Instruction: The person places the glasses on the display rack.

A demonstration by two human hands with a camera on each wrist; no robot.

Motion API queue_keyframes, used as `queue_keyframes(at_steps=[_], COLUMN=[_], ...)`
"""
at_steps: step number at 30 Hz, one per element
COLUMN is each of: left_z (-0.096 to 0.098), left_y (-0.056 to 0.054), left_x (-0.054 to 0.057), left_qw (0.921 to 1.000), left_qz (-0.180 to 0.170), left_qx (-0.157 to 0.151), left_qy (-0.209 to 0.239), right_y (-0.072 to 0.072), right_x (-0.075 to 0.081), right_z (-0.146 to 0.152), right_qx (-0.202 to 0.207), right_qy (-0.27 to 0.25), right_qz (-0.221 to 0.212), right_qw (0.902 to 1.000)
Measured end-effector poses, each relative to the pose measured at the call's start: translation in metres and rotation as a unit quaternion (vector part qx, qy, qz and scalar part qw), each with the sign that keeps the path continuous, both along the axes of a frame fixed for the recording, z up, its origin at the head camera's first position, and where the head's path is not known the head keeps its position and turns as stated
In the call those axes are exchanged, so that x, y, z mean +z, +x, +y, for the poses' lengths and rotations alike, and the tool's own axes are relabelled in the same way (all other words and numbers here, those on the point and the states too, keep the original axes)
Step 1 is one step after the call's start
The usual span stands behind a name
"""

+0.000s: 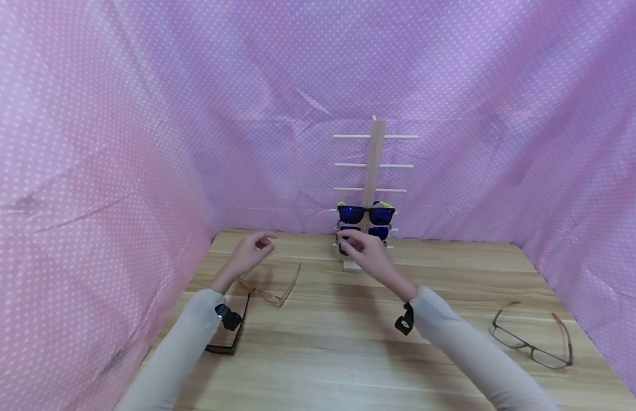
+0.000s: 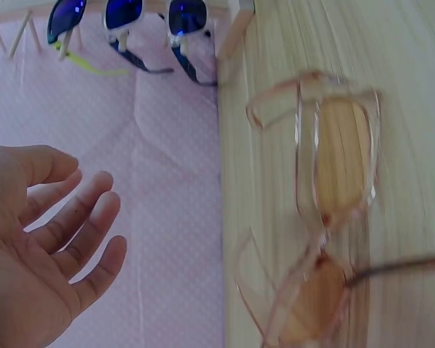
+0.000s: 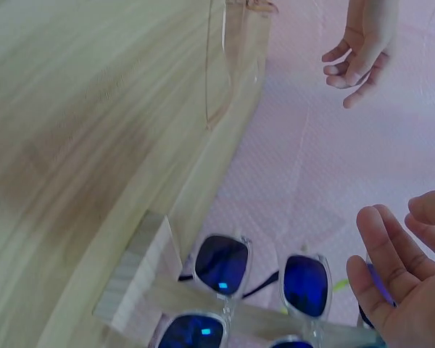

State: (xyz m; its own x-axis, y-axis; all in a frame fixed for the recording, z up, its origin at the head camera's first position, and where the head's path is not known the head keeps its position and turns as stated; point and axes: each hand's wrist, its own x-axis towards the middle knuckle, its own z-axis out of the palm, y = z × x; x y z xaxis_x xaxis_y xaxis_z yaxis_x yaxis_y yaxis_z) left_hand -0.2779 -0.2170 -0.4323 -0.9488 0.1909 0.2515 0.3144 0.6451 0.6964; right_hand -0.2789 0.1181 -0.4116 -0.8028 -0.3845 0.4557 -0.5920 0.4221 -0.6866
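My left hand [image 1: 248, 252], fingers loosely bent and holding nothing, hovers over the left part of the table. Beneath it lies a pair of glasses with a clear peach frame and amber lenses [image 2: 344, 159], temples unfolded. My right hand [image 1: 368, 252] is raised in front of the wooden display rack [image 1: 375, 162], its fingers bent and empty. On the rack's lower rods sit three pairs of sunglasses with blue lenses. The top pair [image 1: 352, 215] has a black frame and yellow-green temples; the two below [image 3: 304, 286] have clear frames, partly hidden by my right hand in the head view.
Dark-framed glasses [image 1: 234, 346] lie at the left, partly behind my left wrist. Grey-framed glasses with brown temple tips [image 1: 528, 345] rest open on the wooden table [image 1: 318, 354] at the right. Pink dotted cloth [image 1: 256, 142] surrounds the back and sides. The rack's upper rods [image 1: 397, 137] are bare.
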Motion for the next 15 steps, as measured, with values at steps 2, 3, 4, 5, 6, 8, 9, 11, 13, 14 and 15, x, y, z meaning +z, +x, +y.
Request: queue_keyframes(at_steps=[2,3,4,5,6,8,9,11,13,14,15], left_z=[-0.009,-0.013,-0.017,-0.021,-0.025,-0.031,-0.034,-0.04,-0.047,-0.05,-0.054], left_y=[0.0,0.0,0.0,0.001,0.002,0.003,0.004,0.005,0.007,0.007,0.008], left_x=[-0.003,-0.004,-0.006,-0.007,-0.008,-0.011,-0.012,-0.014,-0.016,-0.017,-0.019], left_qw=[1.0,0.9999,0.9997,0.9996,0.9995,0.9995,0.9995,0.9993,0.9987,0.9982,0.9979], left_qz=[0.003,0.009,0.014,0.016,0.016,0.01,0.004,-0.016,-0.029,-0.038,-0.042], left_qx=[0.002,0.001,-0.001,-0.003,-0.005,-0.01,-0.011,-0.008,-0.008,-0.008,-0.01], left_qy=[-0.008,-0.014,-0.018,-0.022,-0.025,-0.027,-0.028,-0.034,-0.042,-0.045,-0.049], right_y=[0.001,0.001,0.001,0.001,0.001,0.001,0.001,0.002,0.003,0.003,0.003], right_x=[-0.002,-0.004,-0.006,-0.007,-0.009,-0.012,-0.015,-0.018,-0.022,-0.024,-0.027], right_z=[-0.006,-0.01,-0.013,-0.015,-0.018,-0.024,-0.026,-0.032,-0.037,-0.04,-0.042], right_qx=[0.002,0.003,0.004,0.005,0.007,0.007,0.009,0.008,0.011,0.012,0.016], right_qy=[0.006,0.009,0.011,0.013,0.016,0.024,0.029,0.042,0.054,0.059,0.061], right_qz=[-0.004,-0.004,-0.005,-0.005,-0.006,-0.003,0.002,0.009,0.012,0.011,0.005], right_qw=[1.0,0.9999,0.9999,0.9999,0.9998,0.9997,0.9995,0.999,0.9984,0.9981,0.998])
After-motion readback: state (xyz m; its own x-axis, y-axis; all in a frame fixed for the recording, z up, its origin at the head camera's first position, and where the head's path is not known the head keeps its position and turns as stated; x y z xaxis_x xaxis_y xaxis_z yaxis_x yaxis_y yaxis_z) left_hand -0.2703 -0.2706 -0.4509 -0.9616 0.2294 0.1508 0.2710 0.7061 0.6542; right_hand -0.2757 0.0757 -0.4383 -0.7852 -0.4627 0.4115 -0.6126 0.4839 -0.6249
